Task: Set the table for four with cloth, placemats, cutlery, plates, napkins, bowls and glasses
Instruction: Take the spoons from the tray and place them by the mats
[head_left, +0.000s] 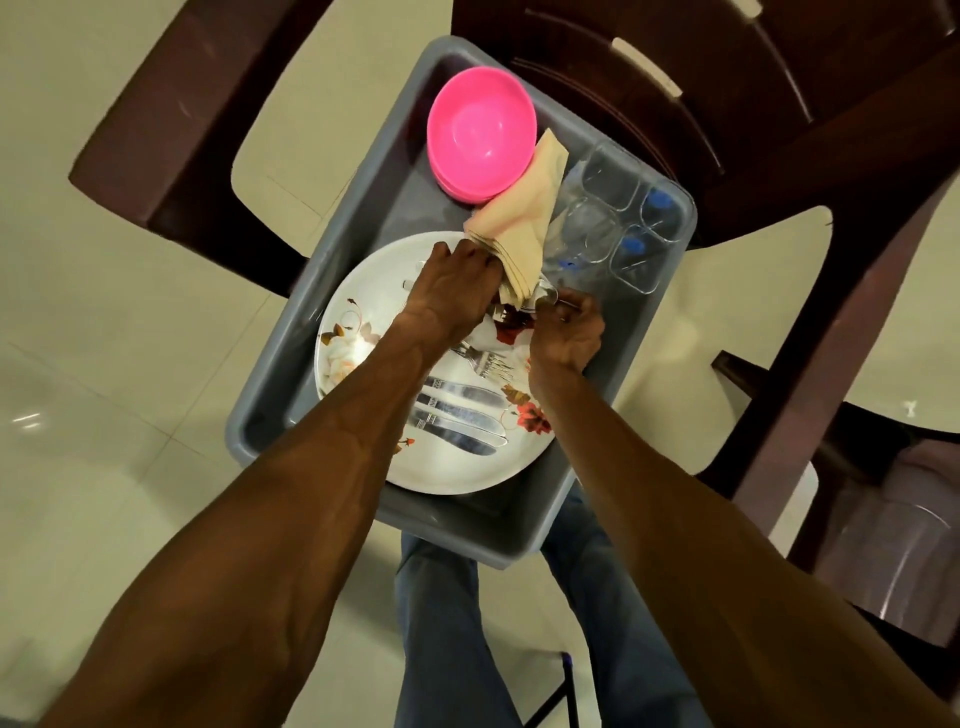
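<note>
Head view, looking straight down: grey tub (363, 171) as landmark, resting over the person's knees above a pale tiled floor (104, 312); no brand, label or readable writing shows on any item. Inside the tub, far end: stacked pink bowls (480, 132); beside them on the right wall, clear glasses (610, 208) with blue marks, packed against the rim. Near end of the tub: white floral plate (363, 338) filling almost the full width, its edge close to the left wall; on it lie knives (457, 415) side by side and forks (485, 361) just above them. Centre of the tub: folded beige napkins (519, 223), lifted and tilted; left hand (452, 286) grips their lower end, fingers curled round the fold; right hand (569, 332) pinches a small shiny piece of cutlery at the napkins' base, which piece cannot be told. Beyond the tub: dark brown chair (675, 78) close behind the far rim; open floor to the tub's left.
</note>
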